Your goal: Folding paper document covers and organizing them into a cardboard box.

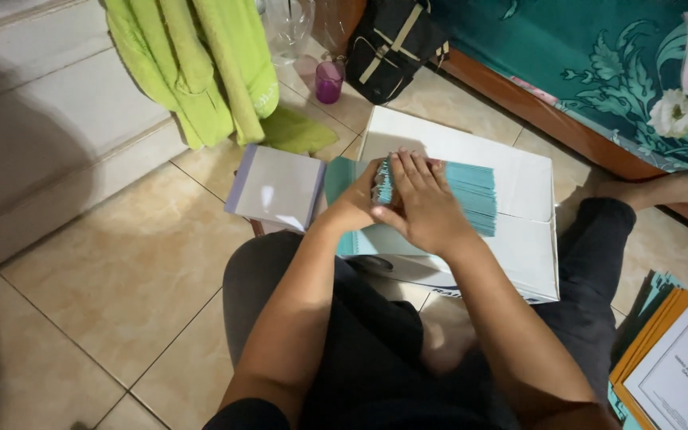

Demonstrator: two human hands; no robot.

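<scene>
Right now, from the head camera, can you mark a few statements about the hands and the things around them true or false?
1. Both hands are on the stack of teal papers. True: the left hand and the right hand press on its near end.
2. The teal stack lies on bare floor tiles. False: it lies on a white box.
3. A purple cup stands near a black bag. True.
4. The green cloth lies on the person's lap. False: it hangs at the upper left, by the step.
5. A white booklet lies left of the box. True.
</scene>
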